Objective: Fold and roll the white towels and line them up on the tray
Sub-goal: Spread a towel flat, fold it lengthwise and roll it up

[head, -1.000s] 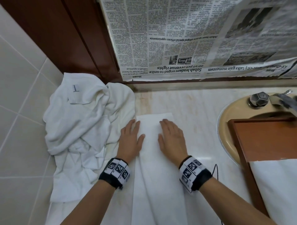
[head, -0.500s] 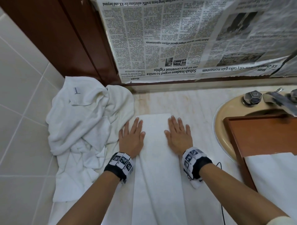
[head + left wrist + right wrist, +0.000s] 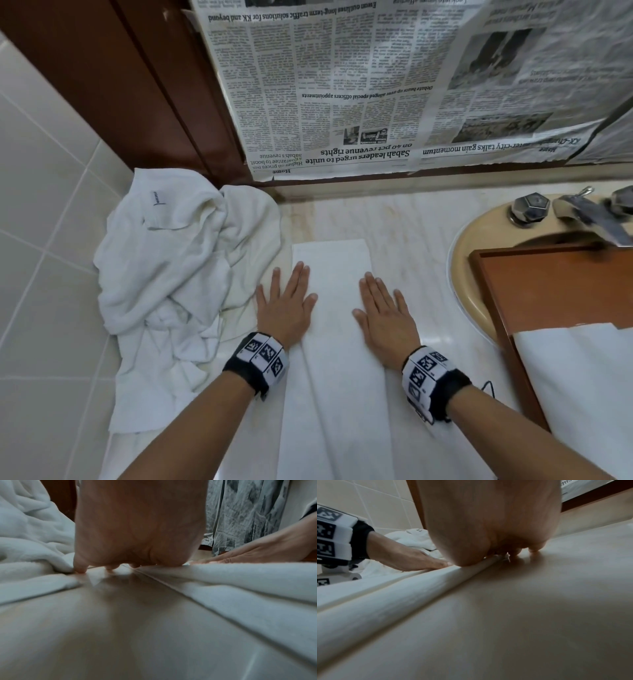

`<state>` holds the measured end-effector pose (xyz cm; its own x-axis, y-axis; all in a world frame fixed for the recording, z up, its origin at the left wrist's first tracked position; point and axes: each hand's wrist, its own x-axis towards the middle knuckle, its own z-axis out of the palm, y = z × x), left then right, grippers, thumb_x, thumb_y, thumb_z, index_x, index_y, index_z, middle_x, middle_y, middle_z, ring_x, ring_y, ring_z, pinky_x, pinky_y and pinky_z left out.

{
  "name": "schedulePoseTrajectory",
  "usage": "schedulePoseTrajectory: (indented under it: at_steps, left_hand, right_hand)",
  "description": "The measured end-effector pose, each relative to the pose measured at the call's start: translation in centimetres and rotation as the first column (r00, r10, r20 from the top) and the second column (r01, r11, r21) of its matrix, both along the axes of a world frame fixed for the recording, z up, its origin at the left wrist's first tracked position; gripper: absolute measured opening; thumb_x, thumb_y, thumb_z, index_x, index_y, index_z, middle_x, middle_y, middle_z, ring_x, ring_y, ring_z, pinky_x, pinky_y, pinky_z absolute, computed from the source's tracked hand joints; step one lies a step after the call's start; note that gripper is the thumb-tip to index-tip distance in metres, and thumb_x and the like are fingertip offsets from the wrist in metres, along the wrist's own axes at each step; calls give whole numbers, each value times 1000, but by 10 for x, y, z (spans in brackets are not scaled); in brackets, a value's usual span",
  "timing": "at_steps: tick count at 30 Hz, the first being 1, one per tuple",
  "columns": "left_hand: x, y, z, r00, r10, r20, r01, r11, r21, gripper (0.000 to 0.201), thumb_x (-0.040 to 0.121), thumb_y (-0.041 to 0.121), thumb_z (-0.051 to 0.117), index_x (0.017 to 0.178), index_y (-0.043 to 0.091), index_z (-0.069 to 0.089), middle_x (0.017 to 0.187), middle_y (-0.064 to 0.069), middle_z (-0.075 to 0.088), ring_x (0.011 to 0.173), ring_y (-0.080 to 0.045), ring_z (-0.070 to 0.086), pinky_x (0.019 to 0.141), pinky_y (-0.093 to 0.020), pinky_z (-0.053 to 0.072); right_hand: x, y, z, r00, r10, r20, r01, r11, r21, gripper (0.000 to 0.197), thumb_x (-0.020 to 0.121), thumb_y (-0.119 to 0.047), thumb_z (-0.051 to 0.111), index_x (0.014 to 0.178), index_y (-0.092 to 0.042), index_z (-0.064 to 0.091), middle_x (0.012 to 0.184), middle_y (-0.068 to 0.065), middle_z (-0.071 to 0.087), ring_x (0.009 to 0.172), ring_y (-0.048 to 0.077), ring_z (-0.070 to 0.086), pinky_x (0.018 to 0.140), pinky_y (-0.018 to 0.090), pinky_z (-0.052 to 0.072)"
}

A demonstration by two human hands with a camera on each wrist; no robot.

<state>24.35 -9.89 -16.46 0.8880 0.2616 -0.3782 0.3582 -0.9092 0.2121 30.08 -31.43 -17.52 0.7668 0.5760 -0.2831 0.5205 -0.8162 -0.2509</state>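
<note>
A long folded white towel (image 3: 334, 359) lies flat on the marble counter, running away from me. My left hand (image 3: 289, 294) rests flat with straight fingers on its left edge, half on the counter. On the right edge my right hand (image 3: 380, 301) also lies flat, fingers straight. In the left wrist view the left hand's fingertips (image 3: 80, 569) touch the counter beside the towel (image 3: 240, 582). In the right wrist view the towel's folded edge (image 3: 402, 595) runs under my right palm. The wooden tray (image 3: 555, 284) sits over the sink at right, with white cloth (image 3: 582, 383) in it.
A heap of crumpled white towels (image 3: 171, 274) fills the counter's left corner against the tiled wall. The sink rim (image 3: 466, 260) and the faucet (image 3: 589, 219) are at the right. Newspaper (image 3: 376, 85) covers the wall behind.
Both hands have slid apart, from near the towel's middle out to its two long edges, staying flat on it. The towel has stayed in place.
</note>
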Motion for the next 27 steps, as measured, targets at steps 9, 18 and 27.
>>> schedulePoseTrajectory:
  at_steps: [9,18,27]
  left_hand:
    - [68,-4,-2,994,98,39,-96,995,-39,58,104,52,10,156,39,-11,161,26,-17,152,-23,-16,119,-60,-6]
    - [75,19,-4,936,147,320,-74,971,-227,50,102,37,34,151,28,38,160,9,31,148,-23,25,120,-54,17]
    - [37,26,-5,907,-14,422,155,941,-302,25,93,13,63,110,27,75,126,4,60,111,-20,57,93,-37,49]
  right_hand:
    - [80,2,1,998,60,-29,-62,995,-74,68,97,-54,-4,155,-19,-15,155,-10,-28,148,6,-17,121,38,-9]
    - [123,8,19,994,81,-80,-84,996,-37,64,105,-48,19,157,-21,-6,163,-9,-15,151,12,-7,121,39,-2]
    - [-10,29,46,944,-181,-275,243,947,210,36,96,-42,54,120,-15,54,118,0,48,110,19,49,86,33,45]
